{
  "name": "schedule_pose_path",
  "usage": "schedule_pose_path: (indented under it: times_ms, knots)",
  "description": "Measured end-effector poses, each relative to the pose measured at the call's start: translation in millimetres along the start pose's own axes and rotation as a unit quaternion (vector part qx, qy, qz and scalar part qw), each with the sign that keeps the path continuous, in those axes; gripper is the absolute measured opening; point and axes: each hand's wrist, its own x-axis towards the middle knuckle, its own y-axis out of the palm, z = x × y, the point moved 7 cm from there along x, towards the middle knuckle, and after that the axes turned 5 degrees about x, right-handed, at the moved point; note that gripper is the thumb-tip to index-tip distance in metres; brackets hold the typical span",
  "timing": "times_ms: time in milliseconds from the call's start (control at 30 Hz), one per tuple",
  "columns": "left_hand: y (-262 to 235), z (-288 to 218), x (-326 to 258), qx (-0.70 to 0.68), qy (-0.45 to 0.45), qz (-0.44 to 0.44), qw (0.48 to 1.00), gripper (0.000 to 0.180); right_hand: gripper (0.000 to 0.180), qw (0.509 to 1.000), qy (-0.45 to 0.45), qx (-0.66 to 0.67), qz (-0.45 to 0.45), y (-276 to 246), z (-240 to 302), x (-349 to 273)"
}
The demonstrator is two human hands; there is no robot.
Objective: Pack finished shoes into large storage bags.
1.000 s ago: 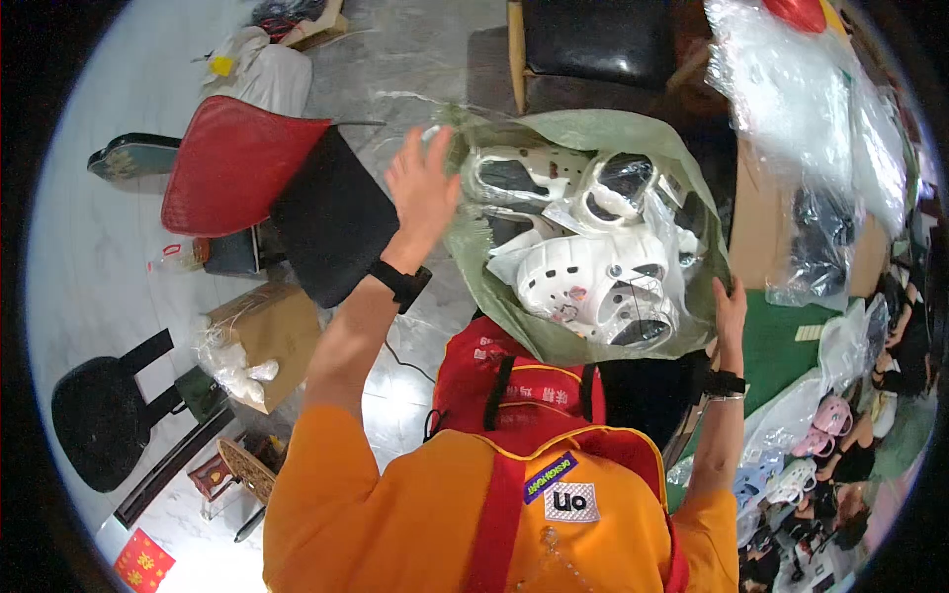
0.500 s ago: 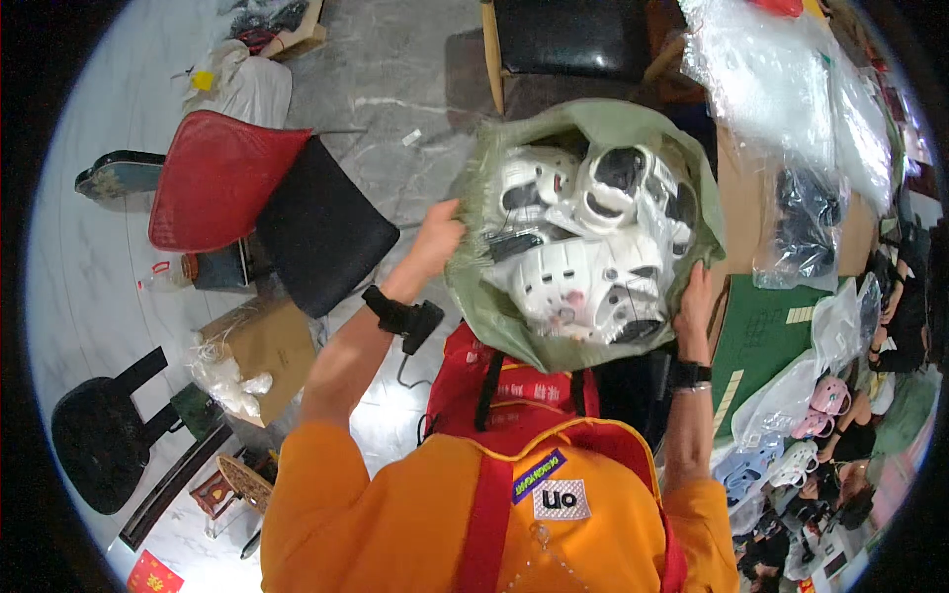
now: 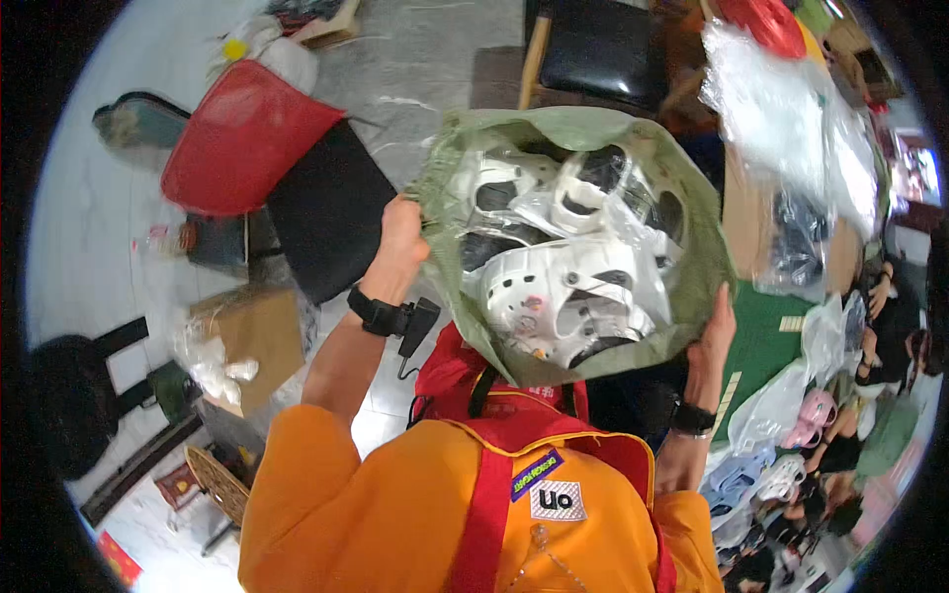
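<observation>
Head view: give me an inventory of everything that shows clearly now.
Sack: one, green, centre
Clogs: several, white, inside sack
Chair: one, red and black, upper left
Second chair: one, black seat, top centre
Box: one, brown, left
Plastic packaging: several, clear, upper right
Flat panel: one, green, right
Pink clogs: two, pink, lower right
Blue clogs: uncounted, pale blue, lower right
Apron: one, red, lower centre
Shirt: one, orange, bottom centre
Left hand: one, bare, sack's left rim
Right hand: one, bare, sack's right side

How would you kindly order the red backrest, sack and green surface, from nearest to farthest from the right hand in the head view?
1. Sack: touching the right hand.
2. Green surface: just right of it.
3. Red backrest: far left, beyond the sack.
</observation>
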Motion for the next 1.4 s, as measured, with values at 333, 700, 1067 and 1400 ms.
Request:
schedule_pose_path:
  times_ms: [333,700,1067,1400]
  knots:
    - [-47.2,7.2,-75.4,-0.024,0.059,-0.109,0.992,0.022,0.042,0.983,-0.028,-0.134,0.12,66.9,22.1,-30.6]
    - [-113.2,130.8,-54.1,0.235,0.405,-0.279,0.838,0.012,0.039,0.811,0.194,-0.278,0.476,121.5,-113.7,-41.1]
    - [-93.7,118.1,-164.5,0.165,0.174,-0.506,0.829,0.016,0.037,0.647,0.169,-0.438,0.601,116.8,-90.7,-111.9]
    - [-153.4,41.3,-272.4,-0.063,0.198,-0.459,0.864,0.028,0.038,0.637,0.076,-0.541,0.544,66.5,-35.1,-160.9]
